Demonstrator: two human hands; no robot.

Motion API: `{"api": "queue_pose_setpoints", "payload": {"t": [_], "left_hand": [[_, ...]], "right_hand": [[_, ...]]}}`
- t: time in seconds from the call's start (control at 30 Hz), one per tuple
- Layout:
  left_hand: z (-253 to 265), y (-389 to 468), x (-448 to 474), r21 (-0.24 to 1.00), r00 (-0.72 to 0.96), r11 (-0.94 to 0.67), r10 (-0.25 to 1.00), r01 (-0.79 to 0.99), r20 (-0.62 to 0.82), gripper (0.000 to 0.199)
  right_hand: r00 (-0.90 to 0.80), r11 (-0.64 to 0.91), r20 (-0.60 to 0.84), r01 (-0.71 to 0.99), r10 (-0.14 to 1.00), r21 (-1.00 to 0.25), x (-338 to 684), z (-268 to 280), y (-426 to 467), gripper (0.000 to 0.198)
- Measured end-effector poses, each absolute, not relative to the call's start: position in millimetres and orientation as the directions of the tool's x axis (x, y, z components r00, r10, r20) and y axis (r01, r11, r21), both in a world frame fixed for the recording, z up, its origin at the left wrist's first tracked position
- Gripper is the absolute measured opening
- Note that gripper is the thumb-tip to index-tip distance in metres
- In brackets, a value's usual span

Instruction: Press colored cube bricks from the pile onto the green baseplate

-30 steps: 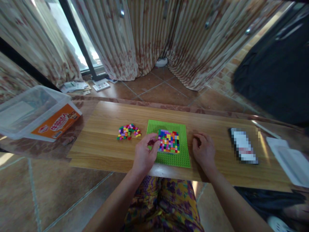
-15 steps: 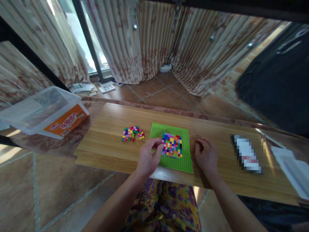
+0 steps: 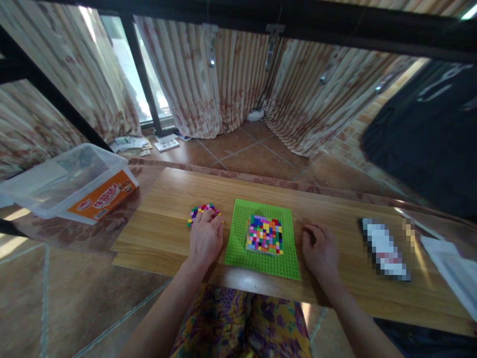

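Observation:
My left hand (image 3: 206,236) reaches over a small pile of colourful toy bricks (image 3: 203,208) on the table. Its fingers are apart and point into the pile, covering part of it; no brick shows in its grip. To the right of that hand lies a green studded baseplate (image 3: 233,248). Near the middle of the plate sits a squarish block of many-coloured bricks (image 3: 264,233). My right hand (image 3: 321,248) rests on the wood just right of the plate, fingers loosely bent, with a gap between thumb and forefinger. Nothing is visible in it.
The wooden table (image 3: 156,214) runs across the view. A clear plastic bin (image 3: 85,179) with an orange label stands to the left. On the right lie a blurred-out flat object (image 3: 383,248) and white papers (image 3: 447,268). Curtains (image 3: 238,89) hang behind.
My left hand has moved left, from the edge of the brick block on the plate to the loose pile. My right hand stays in place. The camera view has tilted up slightly.

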State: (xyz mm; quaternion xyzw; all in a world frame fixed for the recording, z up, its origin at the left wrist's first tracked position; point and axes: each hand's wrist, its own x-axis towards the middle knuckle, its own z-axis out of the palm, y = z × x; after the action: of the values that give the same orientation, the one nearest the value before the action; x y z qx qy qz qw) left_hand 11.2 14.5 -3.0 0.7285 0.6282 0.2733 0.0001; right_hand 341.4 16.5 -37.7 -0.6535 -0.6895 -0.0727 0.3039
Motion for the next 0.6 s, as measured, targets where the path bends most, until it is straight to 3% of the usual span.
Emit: {"api": "queue_pose_setpoints", "payload": {"t": [0.17,0.4,0.6], "left_hand": [[-1.9,15.1,13.1,0.333,0.075,-0.232,0.903,0.914,0.422,0.018],[21.4,-3.2,26.2,0.706,-0.049,-0.259,0.922,0.659,0.383,0.013],[39.4,-27.7,53.5,0.782,0.026,-0.294,0.942,0.550,0.335,0.011]], "right_hand": [[0.071,0.103,0.499,0.944,0.864,-0.313,339.1,-35.8,15.7,0.024],[0.065,0.117,0.504,0.940,0.861,-0.321,338.6,-35.7,15.9,0.024],[0.065,0.124,0.509,0.936,0.858,-0.329,337.9,-34.9,15.9,0.023]]}}
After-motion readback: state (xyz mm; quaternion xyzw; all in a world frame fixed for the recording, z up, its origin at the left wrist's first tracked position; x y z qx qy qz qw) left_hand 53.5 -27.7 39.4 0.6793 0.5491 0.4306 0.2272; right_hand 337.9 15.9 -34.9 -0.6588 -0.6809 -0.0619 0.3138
